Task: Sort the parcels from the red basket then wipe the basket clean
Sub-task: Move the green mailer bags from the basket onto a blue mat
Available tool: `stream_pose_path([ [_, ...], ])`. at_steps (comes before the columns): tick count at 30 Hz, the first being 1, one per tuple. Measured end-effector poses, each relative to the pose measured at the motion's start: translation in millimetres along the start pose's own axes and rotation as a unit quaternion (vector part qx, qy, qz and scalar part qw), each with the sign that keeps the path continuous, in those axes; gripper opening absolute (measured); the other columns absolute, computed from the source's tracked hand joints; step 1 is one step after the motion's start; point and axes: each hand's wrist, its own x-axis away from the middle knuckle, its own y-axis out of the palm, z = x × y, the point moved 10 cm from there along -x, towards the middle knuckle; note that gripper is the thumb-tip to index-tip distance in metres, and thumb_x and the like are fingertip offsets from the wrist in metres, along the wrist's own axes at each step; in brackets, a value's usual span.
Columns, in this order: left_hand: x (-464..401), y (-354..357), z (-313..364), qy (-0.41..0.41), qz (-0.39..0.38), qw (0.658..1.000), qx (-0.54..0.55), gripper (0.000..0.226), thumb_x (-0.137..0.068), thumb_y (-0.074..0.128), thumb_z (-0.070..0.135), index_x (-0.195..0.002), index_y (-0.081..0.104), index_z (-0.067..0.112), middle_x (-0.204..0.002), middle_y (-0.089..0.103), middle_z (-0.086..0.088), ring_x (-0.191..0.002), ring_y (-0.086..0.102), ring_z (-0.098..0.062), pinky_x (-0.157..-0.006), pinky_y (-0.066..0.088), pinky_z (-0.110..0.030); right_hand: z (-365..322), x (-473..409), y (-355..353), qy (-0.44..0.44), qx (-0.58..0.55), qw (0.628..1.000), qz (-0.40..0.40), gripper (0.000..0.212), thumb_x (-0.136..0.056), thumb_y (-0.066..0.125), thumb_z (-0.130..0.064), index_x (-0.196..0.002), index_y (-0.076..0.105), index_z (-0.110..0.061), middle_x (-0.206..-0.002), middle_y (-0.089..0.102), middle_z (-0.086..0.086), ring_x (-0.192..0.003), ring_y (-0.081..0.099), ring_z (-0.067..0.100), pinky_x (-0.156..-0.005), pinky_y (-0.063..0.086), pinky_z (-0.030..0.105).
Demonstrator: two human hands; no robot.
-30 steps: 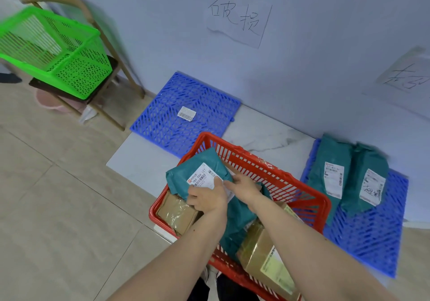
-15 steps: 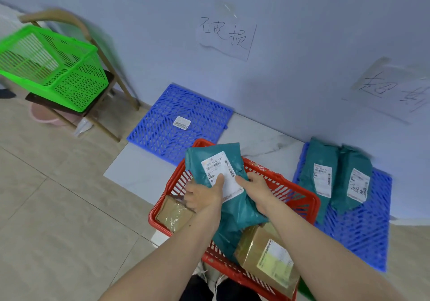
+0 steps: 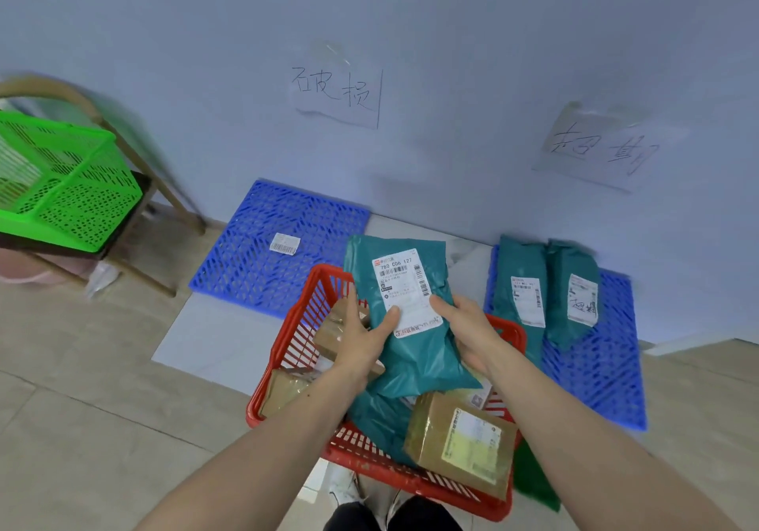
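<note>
A teal mailer bag [image 3: 415, 358] with a white shipping label is held upright above the red basket [image 3: 295, 333]. My left hand [image 3: 365, 339] grips its left edge with the thumb on the label. My right hand [image 3: 466, 327] grips its right edge. Inside the basket lie brown cardboard boxes, one at the front right [image 3: 460, 440], one at the left [image 3: 283, 391], and one behind my left hand [image 3: 334, 325]. Another teal bag [image 3: 378, 419] lies under the held one.
Two teal bags [image 3: 521, 284] [image 3: 575, 288] lie on the right blue mat [image 3: 608, 370] below a handwritten wall sign [image 3: 599, 148]. The left blue mat [image 3: 263, 251] holds one loose label under another sign [image 3: 336, 95]. A green basket [image 3: 61, 185] sits on a chair at left.
Both hands have lifted the teal bag out of the red basket and turned it upright with the label facing me. The view has shifted slightly.
</note>
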Motion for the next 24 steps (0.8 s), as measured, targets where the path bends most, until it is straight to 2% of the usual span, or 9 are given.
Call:
stream_pose_path([
  [1, 2, 2, 5, 0.012, -0.001, 1.000, -0.016, 0.080, -0.090, 0.072, 0.019, -0.153, 0.025, 0.037, -0.132, 0.062, -0.001, -0.086, 0.062, 0.004, -0.064, 0.053, -0.008, -1, 2, -3, -0.001, -0.001, 1.000, 0.002, 0.029, -0.098, 0.062, -0.022, -0.123, 0.062, -0.008, -0.113, 0.074, 0.012, -0.102, 0.071, 0.030, -0.088, 0.058, 0.046],
  [3, 11, 9, 16, 0.020, -0.006, 0.999, -0.045, 0.074, -0.093, 0.068, 0.014, -0.153, 0.027, 0.029, -0.113, 0.062, 0.000, -0.067, 0.059, 0.013, -0.052, 0.043, 0.000, -2, 5, -7, -0.003, 0.000, 1.000, 0.010, 0.029, -0.097, 0.063, -0.023, -0.123, 0.063, -0.009, -0.112, 0.074, 0.010, -0.103, 0.071, 0.030, -0.090, 0.058, 0.047],
  [6, 11, 17, 22, 0.022, -0.022, 0.998, -0.056, 0.073, -0.093, 0.067, 0.011, -0.151, 0.027, 0.029, -0.099, 0.064, 0.006, -0.064, 0.060, 0.022, -0.053, 0.044, -0.001, -4, 9, -14, -0.012, -0.002, 1.000, 0.026, 0.031, -0.096, 0.064, -0.021, -0.124, 0.063, -0.008, -0.112, 0.075, 0.010, -0.102, 0.072, 0.029, -0.093, 0.057, 0.049],
  [9, 11, 17, 26, 0.030, -0.021, 0.998, -0.060, 0.069, -0.093, 0.067, 0.011, -0.143, 0.027, 0.038, -0.098, 0.066, 0.005, -0.062, 0.062, 0.015, -0.050, 0.043, -0.002, -6, 14, -18, -0.021, -0.017, 0.999, 0.039, 0.030, -0.096, 0.065, -0.020, -0.123, 0.064, -0.007, -0.110, 0.075, 0.010, -0.101, 0.072, 0.028, -0.087, 0.058, 0.045],
  [12, 2, 21, 18, 0.030, -0.039, 0.998, -0.033, 0.072, -0.091, 0.070, 0.013, -0.141, 0.029, 0.044, -0.116, 0.069, -0.004, -0.084, 0.068, -0.002, -0.058, 0.052, -0.009, -8, 17, -21, -0.026, -0.031, 0.998, 0.049, 0.030, -0.095, 0.066, -0.019, -0.122, 0.063, -0.007, -0.109, 0.075, 0.010, -0.099, 0.072, 0.028, -0.080, 0.059, 0.040],
  [14, -6, 22, 9, 0.015, -0.052, 0.999, -0.010, 0.075, -0.088, 0.073, 0.013, -0.141, 0.032, 0.046, -0.124, 0.068, -0.005, -0.102, 0.070, -0.017, -0.075, 0.060, -0.029, -9, 19, -22, -0.028, -0.038, 0.997, 0.055, 0.030, -0.095, 0.067, -0.019, -0.122, 0.063, -0.007, -0.109, 0.075, 0.010, -0.099, 0.072, 0.028, -0.079, 0.059, 0.040],
  [16, -6, 24, 7, 0.003, -0.055, 0.998, 0.000, 0.078, -0.088, 0.073, 0.012, -0.145, 0.030, 0.044, -0.123, 0.069, -0.002, -0.107, 0.069, -0.019, -0.082, 0.060, -0.037, -8, 21, -26, -0.030, -0.039, 0.996, 0.068, 0.029, -0.095, 0.067, -0.020, -0.120, 0.063, -0.006, -0.109, 0.075, 0.010, -0.098, 0.072, 0.028, -0.078, 0.059, 0.039],
  [22, -3, 54, -3, -0.015, -0.094, 0.995, -0.007, 0.080, -0.090, 0.072, 0.012, -0.151, 0.026, 0.037, -0.124, 0.067, -0.001, -0.106, 0.068, -0.017, -0.066, 0.059, -0.022, -7, 37, -64, -0.065, -0.022, 0.986, 0.150, 0.026, -0.091, 0.072, -0.021, -0.109, 0.061, -0.006, -0.102, 0.074, 0.010, -0.085, 0.072, 0.020, -0.066, 0.058, 0.030],
  [24, 3, 71, -6, -0.021, -0.111, 0.993, -0.012, 0.081, -0.090, 0.072, 0.013, -0.151, 0.025, 0.038, -0.129, 0.065, -0.002, -0.109, 0.066, -0.018, -0.070, 0.059, -0.024, -4, 44, -85, -0.075, -0.028, 0.981, 0.177, 0.032, -0.089, 0.075, -0.021, -0.112, 0.059, -0.006, -0.102, 0.074, 0.009, -0.086, 0.073, 0.020, -0.070, 0.060, 0.033],
])
